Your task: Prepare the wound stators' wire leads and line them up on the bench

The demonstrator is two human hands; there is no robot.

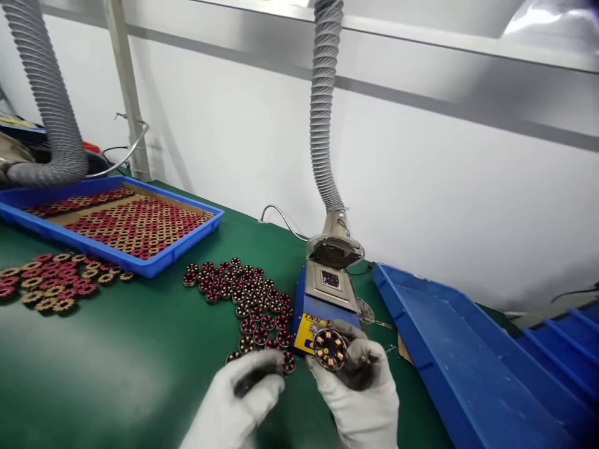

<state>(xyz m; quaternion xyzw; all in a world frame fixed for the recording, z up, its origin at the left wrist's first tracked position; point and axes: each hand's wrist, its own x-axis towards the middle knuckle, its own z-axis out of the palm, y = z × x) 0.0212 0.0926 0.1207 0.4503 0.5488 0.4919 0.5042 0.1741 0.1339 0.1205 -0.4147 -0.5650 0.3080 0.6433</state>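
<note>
- Spanning the lower view, the green table (140, 349) is cut off by the bottom and left edges.
- At right, a blue tray (412, 337) is cropped at the bottom; the far-right blue ridged surface (561, 343) is only partly shown.
- At left, a second blue tray (150, 268), filled with red and tan rings, is cut off by the picture edge.
- Two grey hoses, left (51, 93) and middle (322, 112), are cropped at the top; the middle one is ended by a round hood above a blue machine (332, 310), whose yellow label is partly covered by the right hand.
- The gloved right hand (358, 380) is closed around a round coil part (329, 349), which is held upright just in front of the machine, its copper windings turned to view and its rear hidden.
- The gloved left hand (253, 386) is blurred, its blackened fingers curled near the thumb; whether anything is gripped cannot be told.
- Beside the machine, dark-rimmed round parts (256, 313) are clustered, the nearest partly hidden by the left hand.
- Further left, loose red and tan rings (51, 284) are piled, their overlaps hard to make out.
</note>
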